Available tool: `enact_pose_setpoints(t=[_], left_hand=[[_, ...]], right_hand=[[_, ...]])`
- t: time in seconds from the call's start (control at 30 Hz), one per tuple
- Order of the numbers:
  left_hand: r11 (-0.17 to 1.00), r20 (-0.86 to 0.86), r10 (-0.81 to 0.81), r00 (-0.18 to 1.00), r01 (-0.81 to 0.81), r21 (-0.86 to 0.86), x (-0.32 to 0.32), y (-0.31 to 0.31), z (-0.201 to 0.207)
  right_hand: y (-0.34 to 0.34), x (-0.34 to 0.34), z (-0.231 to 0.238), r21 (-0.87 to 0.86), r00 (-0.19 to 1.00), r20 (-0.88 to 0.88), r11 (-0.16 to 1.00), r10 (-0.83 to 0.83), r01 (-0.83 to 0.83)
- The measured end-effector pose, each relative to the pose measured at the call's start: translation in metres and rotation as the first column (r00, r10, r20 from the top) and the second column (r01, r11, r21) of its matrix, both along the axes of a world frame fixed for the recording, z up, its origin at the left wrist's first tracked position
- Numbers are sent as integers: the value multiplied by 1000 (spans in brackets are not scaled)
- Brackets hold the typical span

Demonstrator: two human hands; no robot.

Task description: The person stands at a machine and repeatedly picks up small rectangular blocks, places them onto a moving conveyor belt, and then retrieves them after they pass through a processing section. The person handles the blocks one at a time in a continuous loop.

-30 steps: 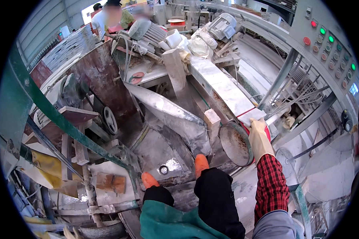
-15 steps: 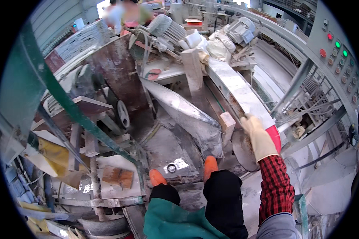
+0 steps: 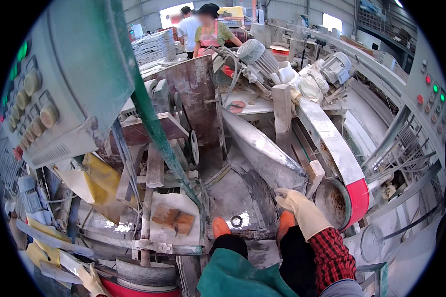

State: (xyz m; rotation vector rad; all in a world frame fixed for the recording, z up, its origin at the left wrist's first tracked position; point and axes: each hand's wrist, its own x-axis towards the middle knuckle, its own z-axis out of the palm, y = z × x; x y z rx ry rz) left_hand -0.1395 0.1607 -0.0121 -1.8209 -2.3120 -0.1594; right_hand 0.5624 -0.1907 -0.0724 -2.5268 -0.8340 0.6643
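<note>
My right hand (image 3: 301, 214), in a cream rubber glove, is above my right knee, near the lower end of a grey metal trough (image 3: 267, 148). Its fingers reach out to the left, apart, with nothing visible in them. Just right of it is a round belt wheel (image 3: 333, 203) with a rusty face. A white belt (image 3: 327, 131) with a red section runs round this wheel. At the lower left edge, my left hand (image 3: 93, 282) shows only in part, gloved, fingers stretched out. It is beside another grey wheel (image 3: 146, 274) with a red band beneath.
A control box (image 3: 59, 94) with knobs hangs at the left, and a button panel (image 3: 433, 94) stands at the right. A green post (image 3: 158, 133) slants between. Motors (image 3: 337, 67) sit farther back. Two people (image 3: 210, 32) are beyond a rusty plate (image 3: 183, 89).
My right hand has come off the belt and moved left and down towards my knee. The view has turned left, showing the control box and more of my left hand.
</note>
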Motion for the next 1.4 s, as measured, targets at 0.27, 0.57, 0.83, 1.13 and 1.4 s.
enact_pose_setpoints(t=[0.27, 0.57, 0.83, 1.13, 1.4], left_hand=[[985, -71, -105, 992, 114, 133, -38, 23, -43], [987, -31, -95, 995, 98, 125, -47, 13, -41], [982, 6, -122, 992, 120, 147, -46, 10, -43], [964, -10, -202, 979, 201, 172, -47, 15, -57], [971, -19, -180, 983, 181, 158, -40, 5, -52]], right_hand=[[9, 1, -36, -161, 978, -152, 972, 147, -171], [24, 14, -54, -282, 969, -213, 942, 124, -183], [17, 14, -45, -293, 963, -238, 936, 124, -193], [-2, 34, -78, -233, 943, -257, 934, 211, -272], [8, 19, -35, -289, 941, -324, 938, 94, -193]])
